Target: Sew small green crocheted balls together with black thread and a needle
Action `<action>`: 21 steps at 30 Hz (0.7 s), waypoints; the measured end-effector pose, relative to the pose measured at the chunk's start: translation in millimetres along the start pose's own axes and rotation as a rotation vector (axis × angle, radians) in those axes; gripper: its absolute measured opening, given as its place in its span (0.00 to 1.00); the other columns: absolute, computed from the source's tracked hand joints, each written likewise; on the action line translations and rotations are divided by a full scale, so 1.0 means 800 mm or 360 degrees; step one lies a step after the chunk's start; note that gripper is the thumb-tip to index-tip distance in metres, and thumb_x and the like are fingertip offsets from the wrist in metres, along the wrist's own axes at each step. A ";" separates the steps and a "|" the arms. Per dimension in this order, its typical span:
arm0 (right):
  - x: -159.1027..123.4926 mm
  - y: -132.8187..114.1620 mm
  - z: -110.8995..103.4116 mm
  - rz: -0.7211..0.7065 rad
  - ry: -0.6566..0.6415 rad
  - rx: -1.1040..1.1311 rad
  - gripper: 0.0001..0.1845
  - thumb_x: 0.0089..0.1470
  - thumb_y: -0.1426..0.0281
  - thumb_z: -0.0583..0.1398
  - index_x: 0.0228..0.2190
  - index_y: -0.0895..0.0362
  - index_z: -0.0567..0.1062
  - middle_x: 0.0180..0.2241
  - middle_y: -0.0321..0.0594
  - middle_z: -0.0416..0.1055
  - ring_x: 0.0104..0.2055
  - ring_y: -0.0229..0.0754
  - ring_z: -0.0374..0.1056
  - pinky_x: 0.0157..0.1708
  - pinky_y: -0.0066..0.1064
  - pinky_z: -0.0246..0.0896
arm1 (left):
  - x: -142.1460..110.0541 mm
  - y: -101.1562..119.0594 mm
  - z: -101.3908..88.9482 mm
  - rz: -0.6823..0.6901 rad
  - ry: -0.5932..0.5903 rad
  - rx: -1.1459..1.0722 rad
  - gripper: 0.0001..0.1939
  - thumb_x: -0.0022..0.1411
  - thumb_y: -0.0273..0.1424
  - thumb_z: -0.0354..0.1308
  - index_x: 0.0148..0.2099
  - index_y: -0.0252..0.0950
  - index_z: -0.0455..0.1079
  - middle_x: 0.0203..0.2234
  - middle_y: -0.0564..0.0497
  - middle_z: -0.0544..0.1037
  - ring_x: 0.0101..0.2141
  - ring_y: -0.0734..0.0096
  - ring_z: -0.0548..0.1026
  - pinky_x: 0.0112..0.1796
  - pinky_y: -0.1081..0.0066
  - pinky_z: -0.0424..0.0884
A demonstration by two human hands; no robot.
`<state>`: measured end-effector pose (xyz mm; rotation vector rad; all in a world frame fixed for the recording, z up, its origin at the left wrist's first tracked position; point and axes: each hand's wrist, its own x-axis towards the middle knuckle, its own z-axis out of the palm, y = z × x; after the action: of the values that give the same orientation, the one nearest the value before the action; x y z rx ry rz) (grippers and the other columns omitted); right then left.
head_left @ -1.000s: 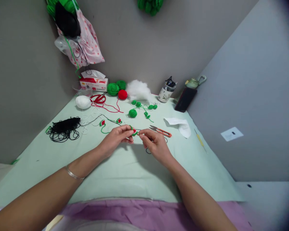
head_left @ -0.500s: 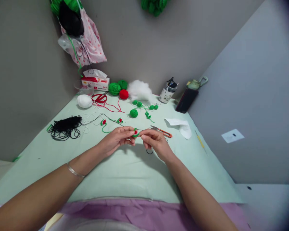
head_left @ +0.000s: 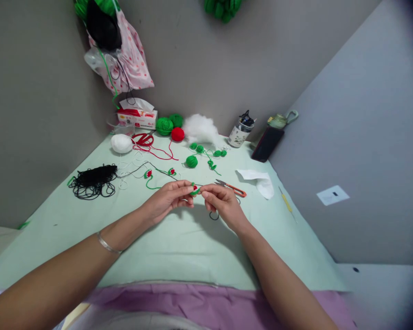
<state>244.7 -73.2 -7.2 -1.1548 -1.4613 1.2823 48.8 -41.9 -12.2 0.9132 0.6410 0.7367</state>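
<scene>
My left hand pinches a small green, red and white crocheted piece between thumb and fingers. Close beside it, my right hand has thumb and forefinger pressed together at the piece's right edge; what they grip is too small to make out. A loop of black yarn hangs below the right hand. Two similar crocheted pieces, one on the left with a green tail and one nearer the middle, lie beyond my left hand. Orange-handled thread snips rest just past my right hand.
A black yarn skein and a white yarn ball lie left. Green yarn balls, a red ball, white stuffing and a tissue box stand behind. A phone and yellow-handled hook are right.
The crocheted piece has turned slightly between my fingers and shows a little more of its white edge. Both hands stay almost in place.
</scene>
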 end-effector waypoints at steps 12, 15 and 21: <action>0.003 0.009 -0.013 0.0021 -0.0098 -0.0009 0.15 0.58 0.59 0.63 0.40 0.56 0.82 0.18 0.31 0.66 0.20 0.32 0.58 0.22 0.25 0.52 | 0.000 0.000 -0.003 0.0003 -0.0019 0.0006 0.13 0.59 0.36 0.67 0.37 0.30 0.72 0.25 0.52 0.75 0.27 0.76 0.75 0.33 0.77 0.73; 0.003 0.005 -0.006 0.0043 -0.0072 0.0040 0.15 0.57 0.58 0.64 0.37 0.57 0.79 0.18 0.30 0.66 0.20 0.32 0.58 0.22 0.25 0.53 | 0.000 -0.003 -0.001 0.0013 -0.0030 0.0022 0.13 0.59 0.37 0.67 0.36 0.31 0.72 0.25 0.52 0.76 0.27 0.76 0.75 0.33 0.76 0.73; 0.003 -0.001 0.005 0.0047 0.0028 -0.0049 0.14 0.57 0.58 0.63 0.32 0.57 0.74 0.20 0.32 0.67 0.21 0.33 0.58 0.24 0.26 0.53 | 0.001 -0.010 0.002 0.0027 0.0021 0.0040 0.12 0.59 0.36 0.67 0.36 0.33 0.70 0.26 0.54 0.74 0.28 0.76 0.75 0.35 0.75 0.73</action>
<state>240.5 -71.4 -6.9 -1.2089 -1.4606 1.2708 52.7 -45.5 -18.0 0.9390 0.6558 0.7518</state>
